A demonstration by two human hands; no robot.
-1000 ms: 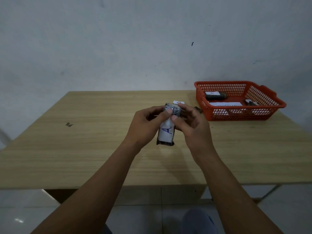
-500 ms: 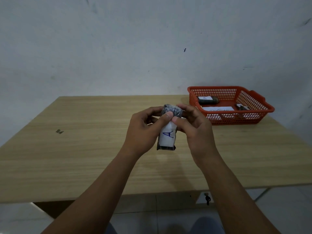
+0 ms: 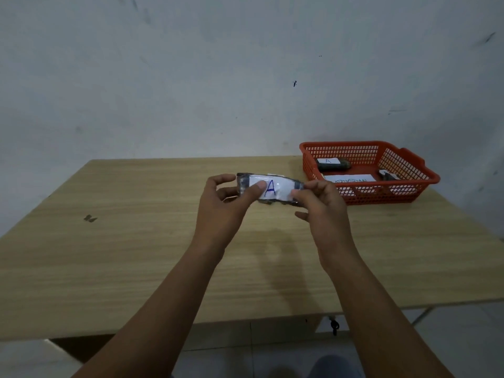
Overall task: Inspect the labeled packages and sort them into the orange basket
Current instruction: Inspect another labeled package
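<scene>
Both hands, the left hand (image 3: 223, 211) and the right hand (image 3: 321, 205), pinch with curled fingers the package (image 3: 272, 190) marked "A", held horizontal above the table (image 3: 136, 255), with the orange basket (image 3: 381, 193) at 3 o'clock from it.

Blue "A" on held package (image 3: 270, 190); "A" on package (image 3: 332, 163) in orange basket (image 3: 362, 196), at two o'clock; paper slip (image 3: 348, 178) there unreadable.

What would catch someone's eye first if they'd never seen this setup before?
Probably the package held up over the middle of the wooden table, its white label showing a blue letter A, pinched at its ends by the left hand and the right hand. Next, the orange basket at the table's far right, with another A-labeled package and a white paper sign inside.
</scene>
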